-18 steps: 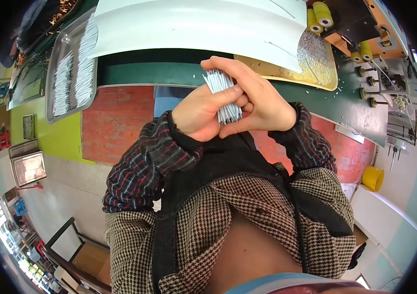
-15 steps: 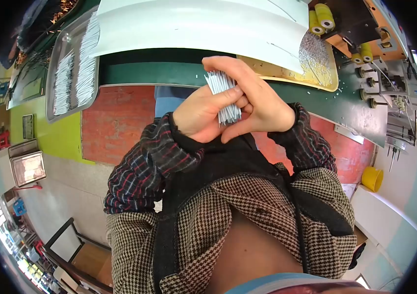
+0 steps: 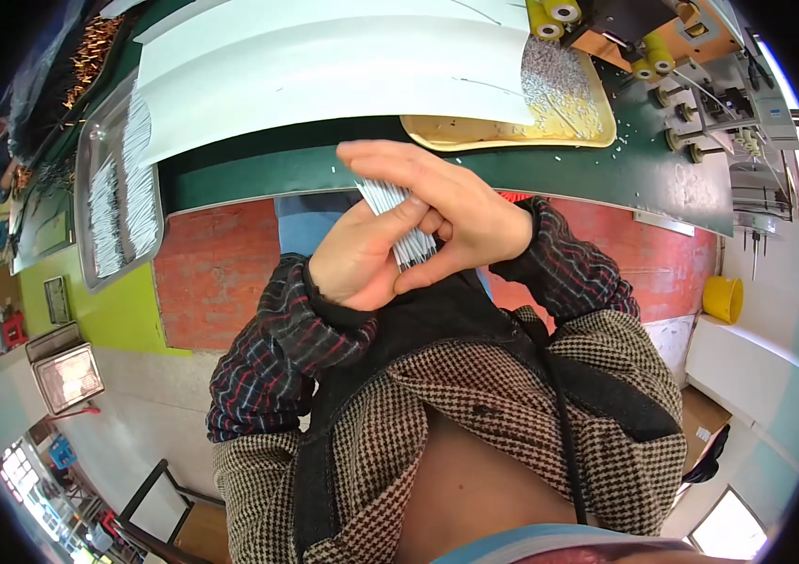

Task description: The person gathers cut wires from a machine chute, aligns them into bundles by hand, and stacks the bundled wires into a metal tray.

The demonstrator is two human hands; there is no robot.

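Fingers (image 3: 418,174) of both hands are clamped round a bundle of thin white sticks (image 3: 397,221), held close to my chest just off the green bench edge (image 3: 550,174). Left hand (image 3: 357,258) cups the bundle from below, thumb across it; right hand (image 3: 456,211) wraps over the top, so the sticks stay parallel with ends roughly level. I'd say that two-sided grip is what stops loose pieces fanning out. Bundle is tilted, upper ends toward the bench. Beyond it, a yellow tray (image 3: 474,132) holds a heap of small pale pieces under white sheets (image 3: 324,66). At left, a metal tray (image 3: 89,188) carries more sticks laid in rows, well apart from my hands.
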